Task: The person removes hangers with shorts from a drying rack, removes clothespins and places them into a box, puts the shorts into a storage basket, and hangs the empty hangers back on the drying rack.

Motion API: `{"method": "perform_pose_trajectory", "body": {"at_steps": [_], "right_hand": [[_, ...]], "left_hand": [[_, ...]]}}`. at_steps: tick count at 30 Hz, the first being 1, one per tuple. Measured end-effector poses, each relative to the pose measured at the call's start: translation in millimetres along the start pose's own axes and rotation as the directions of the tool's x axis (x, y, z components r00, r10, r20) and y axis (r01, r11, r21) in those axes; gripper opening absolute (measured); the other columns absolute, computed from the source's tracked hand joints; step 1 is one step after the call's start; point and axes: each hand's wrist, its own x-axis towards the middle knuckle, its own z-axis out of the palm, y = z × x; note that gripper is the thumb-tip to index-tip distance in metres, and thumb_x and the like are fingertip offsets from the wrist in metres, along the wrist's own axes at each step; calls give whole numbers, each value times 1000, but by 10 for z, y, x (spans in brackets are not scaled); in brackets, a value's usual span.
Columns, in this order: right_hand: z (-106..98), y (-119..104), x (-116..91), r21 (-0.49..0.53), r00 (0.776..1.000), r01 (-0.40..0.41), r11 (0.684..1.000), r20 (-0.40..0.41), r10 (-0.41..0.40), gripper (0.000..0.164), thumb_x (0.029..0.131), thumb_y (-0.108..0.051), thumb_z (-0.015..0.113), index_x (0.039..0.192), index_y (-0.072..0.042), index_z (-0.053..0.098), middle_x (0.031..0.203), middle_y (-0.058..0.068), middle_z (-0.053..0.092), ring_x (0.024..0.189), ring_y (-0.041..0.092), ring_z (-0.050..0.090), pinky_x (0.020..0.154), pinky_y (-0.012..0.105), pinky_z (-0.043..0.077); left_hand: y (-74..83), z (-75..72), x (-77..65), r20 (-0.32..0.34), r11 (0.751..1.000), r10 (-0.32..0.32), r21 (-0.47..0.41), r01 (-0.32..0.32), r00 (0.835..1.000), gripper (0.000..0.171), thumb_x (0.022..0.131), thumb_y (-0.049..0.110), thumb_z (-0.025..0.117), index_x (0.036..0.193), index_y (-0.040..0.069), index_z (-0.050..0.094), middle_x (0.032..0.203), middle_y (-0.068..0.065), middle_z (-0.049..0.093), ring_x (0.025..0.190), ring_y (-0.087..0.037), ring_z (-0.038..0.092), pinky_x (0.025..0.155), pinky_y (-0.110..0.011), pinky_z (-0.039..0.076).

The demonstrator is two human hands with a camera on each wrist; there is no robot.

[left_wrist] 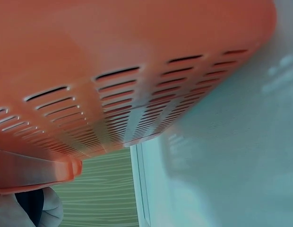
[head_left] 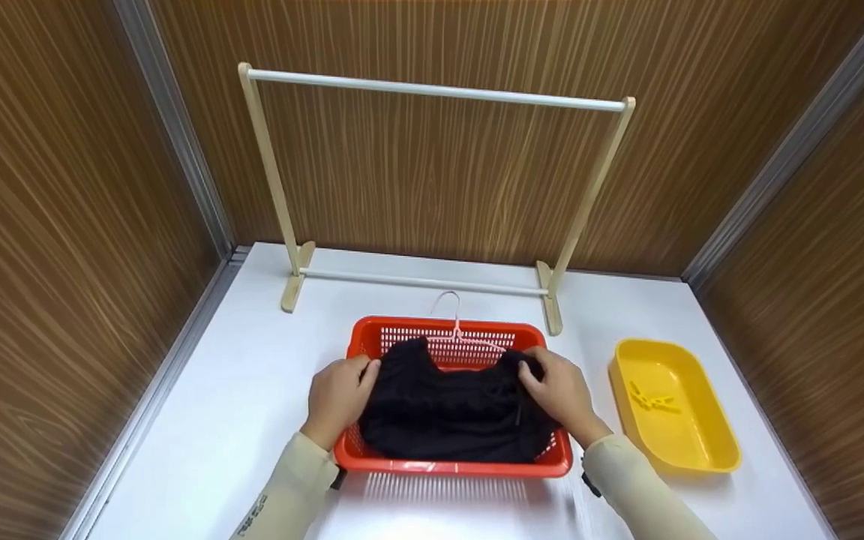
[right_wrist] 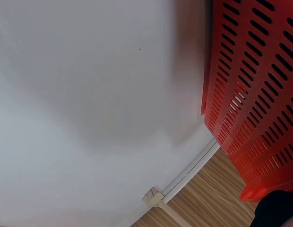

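A black garment (head_left: 451, 420) with a scooped opening at its upper edge lies over a red perforated basket (head_left: 447, 469). My left hand (head_left: 340, 397) pinches the garment's left side between thumb and fingers, above the basket's left rim. On the other side, my right hand (head_left: 561, 390) grips the right upper corner of the cloth. A pink hanger (head_left: 457, 330) shows in the opening, its hook pointing up past the basket's back rim; its lower parts are hidden. In the left wrist view, black cloth (left_wrist: 30, 204) shows between the fingers.
Behind the basket stands a wooden rack with a white top bar (head_left: 432, 89) and a low bar (head_left: 424, 282). A yellow tray (head_left: 683, 450) at the right holds yellow clothespins (head_left: 653, 401). Wood-grained panels (head_left: 49, 225) enclose the white table (head_left: 244, 390) at the back and sides.
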Motion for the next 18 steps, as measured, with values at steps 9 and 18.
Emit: {"method": "perform_pose_trajectory", "body": {"at_steps": [9,18], "right_hand": [[9,0,-48,-17,1000,-27,999,3,27,11,95,-23,69,102,-14,73,93,3,74,84,27,70,81,49,54],[-1,0,-1,-9,999,-30,1000,11,30,11,97,-23,69,102,-14,73,94,3,75,85,25,71,81,48,54]], "left_hand": [[8,9,-29,-6,1000,14,20,-14,1000,42,102,31,64,66,20,46,55,5,37,53,-19,49,53,-32,35],[11,-5,-14,-7,1000,7,13,-7,1000,43,103,31,64,66,20,45,56,7,34,52,-17,46,53,-32,33]]}}
